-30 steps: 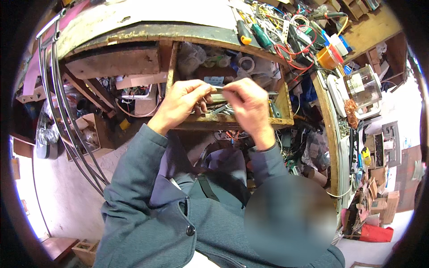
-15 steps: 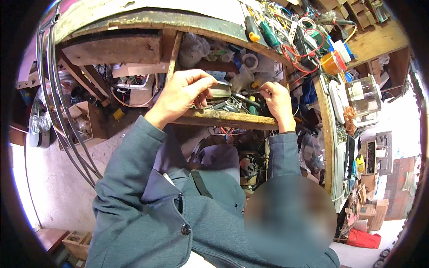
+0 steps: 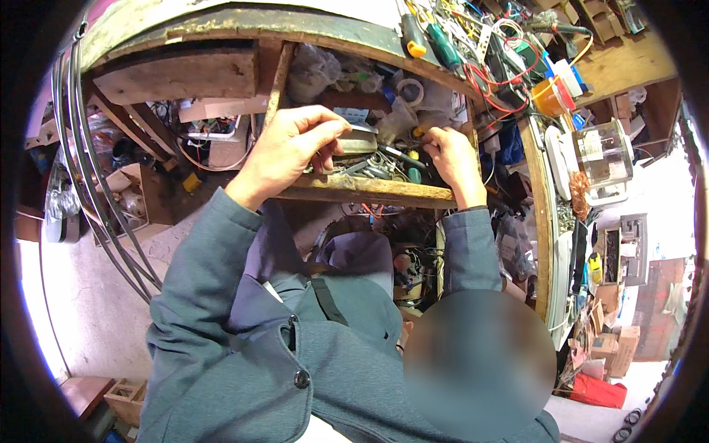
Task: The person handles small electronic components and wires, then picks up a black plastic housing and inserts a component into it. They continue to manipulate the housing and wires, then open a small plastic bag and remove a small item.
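Note:
My left hand (image 3: 289, 153) is closed over the left part of an open wooden drawer (image 3: 354, 188), thumb and forefinger pressed together. Beside its fingertips lies a flat, rounded grey-green object (image 3: 360, 140). Whatever those fingers hold, if anything, is hidden. Over the drawer's right side is my right hand (image 3: 456, 164), its fingers curled into a pinch whose contents I cannot make out. Between the hands lie a black-handled tool (image 3: 399, 156), a green screwdriver handle (image 3: 414, 176) and several metal tools (image 3: 362, 168).
Behind the drawer sit plastic bags (image 3: 313, 71) and a tape roll (image 3: 410, 91). The bench top holds screwdrivers (image 3: 443, 48) and tangled red wires (image 3: 493, 88). A clear-sided container (image 3: 602, 155) stands at right; black cables (image 3: 90, 177) hang at left.
The view has shifted slightly, so the drawer and both hands appear a little higher and further left. Both hands stay closed over the drawer.

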